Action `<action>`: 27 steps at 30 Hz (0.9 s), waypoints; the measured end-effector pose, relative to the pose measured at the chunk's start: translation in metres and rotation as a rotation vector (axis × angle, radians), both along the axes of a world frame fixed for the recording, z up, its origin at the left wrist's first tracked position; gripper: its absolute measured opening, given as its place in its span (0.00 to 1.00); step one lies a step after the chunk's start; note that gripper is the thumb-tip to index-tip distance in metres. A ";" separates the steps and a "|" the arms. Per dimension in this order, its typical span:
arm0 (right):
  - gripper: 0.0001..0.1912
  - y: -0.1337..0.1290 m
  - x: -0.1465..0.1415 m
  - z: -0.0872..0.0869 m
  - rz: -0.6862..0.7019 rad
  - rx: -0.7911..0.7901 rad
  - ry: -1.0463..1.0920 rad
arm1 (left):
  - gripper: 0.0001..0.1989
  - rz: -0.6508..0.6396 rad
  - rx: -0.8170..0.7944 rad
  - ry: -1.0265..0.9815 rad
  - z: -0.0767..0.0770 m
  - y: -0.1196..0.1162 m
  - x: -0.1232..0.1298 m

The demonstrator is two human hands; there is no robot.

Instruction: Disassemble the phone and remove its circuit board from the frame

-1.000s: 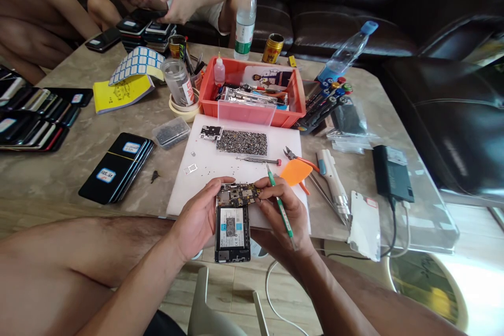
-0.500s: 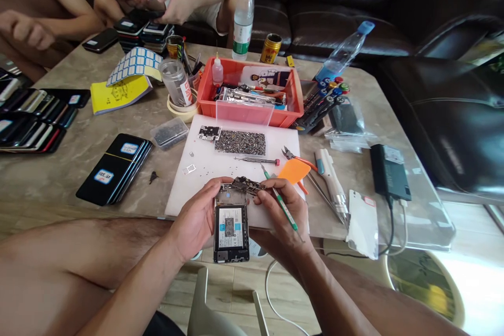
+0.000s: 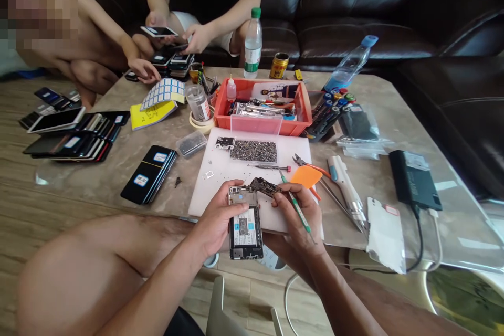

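My left hand is closed round an opened phone, its thumb lying across the inside above the white-labelled battery. In my right hand a dark circuit board is pinched between thumb and fingers, at the phone's top end. A green-handled pointed tool is also tucked in that hand, its tip pointing away from me. Beneath both hands lies a white mat, carrying a tray of tiny screws, a screwdriver and a small metal frame.
A red bin of parts stands behind the mat. To the right are cutting pliers, an orange plastic piece, a white electric screwdriver and a black power adapter. Banded phones lie left. Two people sit across the table.
The board has come farther from the phone's top, and my left thumb now lies over the phone's inside. The view has shifted left and up. One person's hand now reaches toward the label sheets.
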State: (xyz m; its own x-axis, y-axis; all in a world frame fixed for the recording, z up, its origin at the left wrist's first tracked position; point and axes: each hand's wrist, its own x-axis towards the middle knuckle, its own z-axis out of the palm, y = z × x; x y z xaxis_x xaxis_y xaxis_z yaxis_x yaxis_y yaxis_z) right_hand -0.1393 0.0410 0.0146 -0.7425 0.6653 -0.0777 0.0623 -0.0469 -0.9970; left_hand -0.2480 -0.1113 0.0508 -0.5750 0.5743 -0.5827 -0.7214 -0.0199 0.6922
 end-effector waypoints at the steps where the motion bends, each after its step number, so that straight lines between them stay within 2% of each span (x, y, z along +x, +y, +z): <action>1: 0.13 0.001 -0.001 0.000 0.001 0.034 0.001 | 0.34 0.003 -0.014 0.032 0.002 -0.002 -0.002; 5: 0.11 0.004 -0.004 -0.001 -0.024 0.110 0.003 | 0.38 0.030 -0.090 0.192 0.010 -0.018 -0.018; 10: 0.11 0.002 -0.006 0.003 -0.007 0.018 0.057 | 0.36 0.158 -0.270 0.354 0.012 -0.045 -0.047; 14: 0.12 0.001 -0.007 0.007 -0.001 0.015 0.082 | 0.35 0.239 -0.312 0.421 0.007 -0.058 -0.058; 21: 0.14 0.007 -0.010 -0.007 0.032 0.101 0.103 | 0.33 0.284 -0.302 0.462 -0.005 -0.053 -0.067; 27: 0.15 0.012 -0.015 -0.015 0.067 0.158 0.109 | 0.20 0.253 -0.401 0.470 -0.016 -0.049 -0.081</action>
